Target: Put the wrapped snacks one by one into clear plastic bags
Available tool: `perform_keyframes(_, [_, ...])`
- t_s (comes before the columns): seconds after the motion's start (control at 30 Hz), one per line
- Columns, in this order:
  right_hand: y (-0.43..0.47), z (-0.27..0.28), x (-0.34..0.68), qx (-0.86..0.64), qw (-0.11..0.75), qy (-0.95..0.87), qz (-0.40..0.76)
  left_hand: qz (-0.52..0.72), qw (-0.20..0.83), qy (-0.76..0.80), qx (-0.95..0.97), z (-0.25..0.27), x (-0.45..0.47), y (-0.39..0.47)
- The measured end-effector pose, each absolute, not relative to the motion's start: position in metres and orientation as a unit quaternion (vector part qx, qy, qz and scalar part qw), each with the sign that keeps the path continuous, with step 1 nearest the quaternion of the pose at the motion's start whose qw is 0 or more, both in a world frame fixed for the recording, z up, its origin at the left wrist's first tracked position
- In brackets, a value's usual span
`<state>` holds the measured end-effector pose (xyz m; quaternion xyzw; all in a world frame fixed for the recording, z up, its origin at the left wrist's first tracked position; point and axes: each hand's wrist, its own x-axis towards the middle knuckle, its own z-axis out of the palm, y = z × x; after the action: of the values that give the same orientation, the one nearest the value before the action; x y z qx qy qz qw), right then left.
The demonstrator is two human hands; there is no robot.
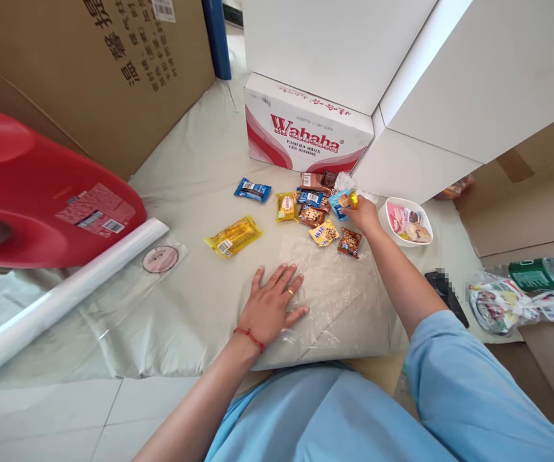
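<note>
My left hand (271,305) lies flat with its fingers spread, pressing on a clear plastic bag (334,301) on the covered surface. My right hand (362,215) reaches to the far side, its fingers closed on a small shiny gold-wrapped sweet (353,199). Just beside those fingers is a light blue snack packet (338,205); whether they touch it too I cannot tell. Around it lie a brown cookie packet (312,215), a yellow cookie packet (323,233), another brown packet (350,242) and a yellow cake packet (286,206).
A white bowl (424,240) of wrapped snacks stands right of my right hand. Farther left are a blue packet (252,190) and a long yellow packet (234,237). A Wahaha carton (305,131) stands behind. A plastic roll (69,295) and red jug (40,192) are left.
</note>
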<state>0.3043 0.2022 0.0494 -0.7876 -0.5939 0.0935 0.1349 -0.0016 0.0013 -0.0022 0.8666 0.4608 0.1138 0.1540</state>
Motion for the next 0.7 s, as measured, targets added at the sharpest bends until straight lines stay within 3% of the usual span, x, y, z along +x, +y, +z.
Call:
perform_keyframes(0.1, [0.177,0.067,0.312,-0.75,0.273,-0.585,0.146,0.112,0.161,0.457,0.868,-0.001,-0.002,0.001])
perform_keyframes(0.17, [0.152,0.082,0.31,-0.705,0.33,-0.575,0.252,0.11,0.164,0.454,0.869,-0.001,-0.003,0.001])
perform_keyframes(0.23, [0.122,0.094,0.301,-0.657,0.303,-0.575,0.383,0.109,0.163,0.452,0.87,-0.002,-0.003,0.001])
perform_keyframes(0.3, [0.093,0.1,0.288,-0.598,0.2,-0.602,0.49,0.107,0.158,0.451,0.872,-0.003,-0.003,0.001])
perform_keyframes(0.43, [0.048,0.086,0.276,-0.513,0.033,-0.663,0.545,0.092,0.139,0.444,0.88,-0.005,-0.004,0.0])
perform_keyframes(0.5, [0.032,0.073,0.286,-0.533,0.04,-0.645,0.545,0.079,0.129,0.444,0.883,-0.006,-0.006,-0.002])
perform_keyframes(0.7, [-0.002,0.052,0.345,-0.641,0.169,-0.528,0.531,0.057,0.107,0.461,0.879,-0.002,-0.015,-0.016])
